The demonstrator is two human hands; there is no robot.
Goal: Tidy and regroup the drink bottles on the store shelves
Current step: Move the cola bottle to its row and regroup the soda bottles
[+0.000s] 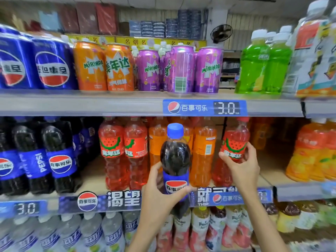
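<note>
1. My left hand (160,190) is closed around the lower label of one cola bottle (175,160) with a blue cap. The bottle is upright and held in front of the middle shelf (291,191), clear of the rows behind it.
2. My right hand (240,166) is wrapped round one red watermelon bottle (234,142), fingers on its label. It tilts slightly and is at the right end of the soda row.
3. Red watermelon bottles standing on the shelf (123,151): two in front, left of my left hand.
4. Orange soda bottles (203,151): two front ones in view, one partly hidden behind the held cola.
5. Cola bottles at far left (60,157): three clear in front; those behind are too dark to count.
6. Upper shelf cans: two blue (52,66), two orange (103,68), three purple (180,70) in front.
7. Green bottles (263,66): two in front, upper right.
</note>
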